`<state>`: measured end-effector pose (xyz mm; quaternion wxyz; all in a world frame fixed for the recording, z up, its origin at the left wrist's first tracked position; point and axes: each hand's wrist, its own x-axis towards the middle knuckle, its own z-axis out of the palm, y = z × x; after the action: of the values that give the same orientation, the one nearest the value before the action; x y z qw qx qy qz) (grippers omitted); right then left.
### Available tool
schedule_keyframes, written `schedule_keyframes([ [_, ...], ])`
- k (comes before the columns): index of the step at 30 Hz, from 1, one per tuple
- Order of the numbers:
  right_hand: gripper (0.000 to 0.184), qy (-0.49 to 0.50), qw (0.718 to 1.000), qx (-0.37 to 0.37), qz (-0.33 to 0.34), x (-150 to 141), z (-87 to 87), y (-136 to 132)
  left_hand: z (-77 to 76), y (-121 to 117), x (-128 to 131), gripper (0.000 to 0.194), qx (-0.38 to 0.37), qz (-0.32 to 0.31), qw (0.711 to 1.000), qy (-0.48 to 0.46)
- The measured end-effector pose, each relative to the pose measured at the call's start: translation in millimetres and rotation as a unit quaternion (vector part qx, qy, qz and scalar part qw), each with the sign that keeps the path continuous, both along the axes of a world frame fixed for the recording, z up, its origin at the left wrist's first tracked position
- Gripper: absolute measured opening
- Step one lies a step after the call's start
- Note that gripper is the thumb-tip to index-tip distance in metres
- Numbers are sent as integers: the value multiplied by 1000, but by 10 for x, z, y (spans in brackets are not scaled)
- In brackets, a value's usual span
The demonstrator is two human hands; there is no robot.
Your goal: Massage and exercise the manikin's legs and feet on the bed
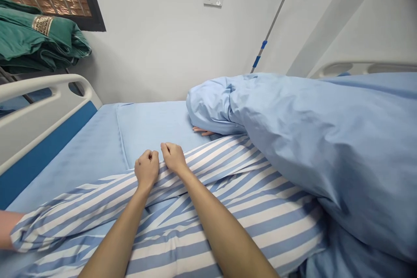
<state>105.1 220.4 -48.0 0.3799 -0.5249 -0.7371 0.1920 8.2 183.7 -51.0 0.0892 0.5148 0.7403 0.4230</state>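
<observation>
Taking the bed's end board [32,119] as the landmark, the striped trouser leg [87,202] under the hands has its long axis running outward from the board: its cuff, with bare skin [8,228] showing past it, lies at the end closest to the board, and its other end goes under the blue quilt [293,117], well away from the board. What seems to count most here is that the two fists sit side by side along that axis, with a narrow gap between them. The left hand [147,168] is nearer the board; the right hand [172,156] is just beside it, farther from the board and closer to the quilt. Both forearms reach across the cloth, so the trouser leg lies directly beneath the wrists and fists. All the fingers are curled in tight, none spread; whether either fist has a fold of cloth pinched inside cannot be told. Beyond the right hand, farther still from the board, another person's fingers [203,132] show at the quilt's edge.
</observation>
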Motion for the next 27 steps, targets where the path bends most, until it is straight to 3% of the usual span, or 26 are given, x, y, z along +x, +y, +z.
schedule_keyframes([
  [4, 42, 88, 996, -2, 10, 30, 27, 16, 45, 27, 37, 31, 1, -12, 1000, -28],
  [7, 42, 143, 990, -5, 13, 49, 52, 24, 176, 114, 123, 27, 6, -31, 989, -142],
  [11, 41, 212, 977, -20, 19, 69, 55, 47, 310, 229, 303, 23, 72, -30, 957, -280],
  [15, 41, 261, 965, -34, 12, 88, 51, 59, 151, 201, 447, 28, 67, -6, 984, -168],
  [19, 40, 286, 957, -37, -3, 99, 42, 62, -43, 141, 494, 31, 45, -25, 997, -59],
  [27, 41, 234, 971, -52, -15, 81, 55, 42, -32, 108, 488, 29, -15, 8, 1000, 11],
])
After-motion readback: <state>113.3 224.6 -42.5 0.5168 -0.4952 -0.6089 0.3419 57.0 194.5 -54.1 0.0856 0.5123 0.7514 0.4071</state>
